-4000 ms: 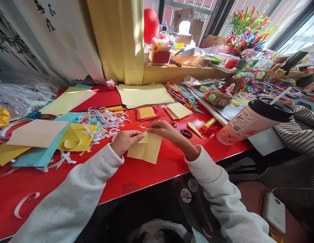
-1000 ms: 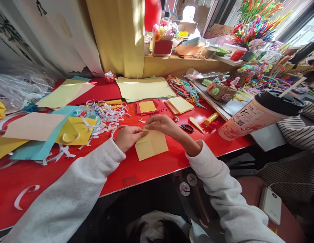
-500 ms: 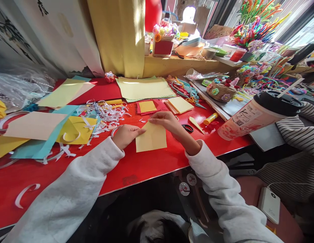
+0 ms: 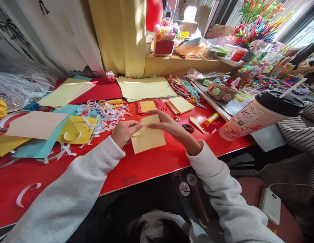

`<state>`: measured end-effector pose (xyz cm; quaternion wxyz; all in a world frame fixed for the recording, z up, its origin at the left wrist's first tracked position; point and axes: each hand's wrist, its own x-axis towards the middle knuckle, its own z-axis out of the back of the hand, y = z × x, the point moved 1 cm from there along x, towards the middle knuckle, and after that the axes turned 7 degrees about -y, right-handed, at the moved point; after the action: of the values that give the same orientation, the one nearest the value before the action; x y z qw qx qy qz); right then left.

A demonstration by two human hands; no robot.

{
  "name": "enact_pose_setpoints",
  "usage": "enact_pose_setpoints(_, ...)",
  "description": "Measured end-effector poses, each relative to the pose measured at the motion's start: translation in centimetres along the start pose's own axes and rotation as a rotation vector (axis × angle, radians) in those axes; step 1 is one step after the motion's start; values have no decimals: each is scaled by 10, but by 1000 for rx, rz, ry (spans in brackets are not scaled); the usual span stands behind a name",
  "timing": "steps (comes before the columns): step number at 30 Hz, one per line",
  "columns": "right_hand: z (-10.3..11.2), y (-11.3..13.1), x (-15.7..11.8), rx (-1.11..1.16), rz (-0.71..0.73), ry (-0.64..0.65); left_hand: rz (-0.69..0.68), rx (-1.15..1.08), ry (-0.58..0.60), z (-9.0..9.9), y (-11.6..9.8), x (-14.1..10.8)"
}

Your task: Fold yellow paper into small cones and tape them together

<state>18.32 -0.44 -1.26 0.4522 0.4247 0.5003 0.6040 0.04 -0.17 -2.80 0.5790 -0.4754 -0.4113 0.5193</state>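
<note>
A pale yellow sheet of paper (image 4: 148, 140), creased across its upper part, is held above the red table. My left hand (image 4: 125, 132) pinches its left side between thumb and fingers. On the upper right, my right hand (image 4: 167, 124) grips the same sheet, thumb in front near the crease and fingers behind the top. Just beyond lie a stack of pale yellow squares (image 4: 181, 104) and a small orange-yellow square (image 4: 147, 106) on red paper. Black-handled scissors (image 4: 188, 128) rest right of my right hand, near a folded cream paper piece (image 4: 196, 125).
Shredded white paper strips (image 4: 112, 114) and coloured sheets (image 4: 35, 125) cover the left. A large cup with a straw (image 4: 258, 116) stands at the right edge, near a glue stick (image 4: 211, 118). Another person's striped sleeve (image 4: 298, 121) shows at far right. Large pale sheets (image 4: 148, 87) lie at the back.
The paper has gone from lying flat open to bent across its upper part. My right thumb has moved down onto its front, and my left hand has shifted slightly.
</note>
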Motion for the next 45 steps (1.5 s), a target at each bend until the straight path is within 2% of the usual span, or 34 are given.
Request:
enact_pose_setpoints(3,1,2,-2,84,-22,55,-31,-67,-142,3,0,1)
enact_pose_setpoints(6,-1,3,-2,74,65,54,-31,-129,-217,4,-2,1)
enact_pose_setpoints(13,-5,-2,0,-44,199,-109,-28,-174,-191,4,-6,-2)
enact_pose_setpoints(18,-5,-1,-3,-270,261,-199,7,-138,-230,2,-13,-6)
enact_pose_setpoints(22,-5,3,-7,-428,440,-151,33,-172,-237,1,-14,-7)
enact_pose_setpoints(25,-5,7,-8,-419,539,-82,27,-173,-212,3,-12,-5)
enact_pose_setpoints(27,-7,9,-9,-366,513,-34,0,-132,-191,5,-9,-3)
enact_pose_setpoints(30,-10,10,-9,-268,360,34,-65,-21,-171,8,-5,0)
enact_pose_setpoints(33,-13,5,-5,-197,263,-13,-111,84,-143,9,-4,1)
enact_pose_setpoints(36,-13,-1,0,-89,201,-44,-97,108,-88,8,-2,2)
enact_pose_setpoints(41,-11,-4,1,26,-8,60,-113,130,-41,6,-1,2)
enact_pose_setpoints(45,-10,-5,0,39,-39,190,-138,200,-47,4,-3,0)
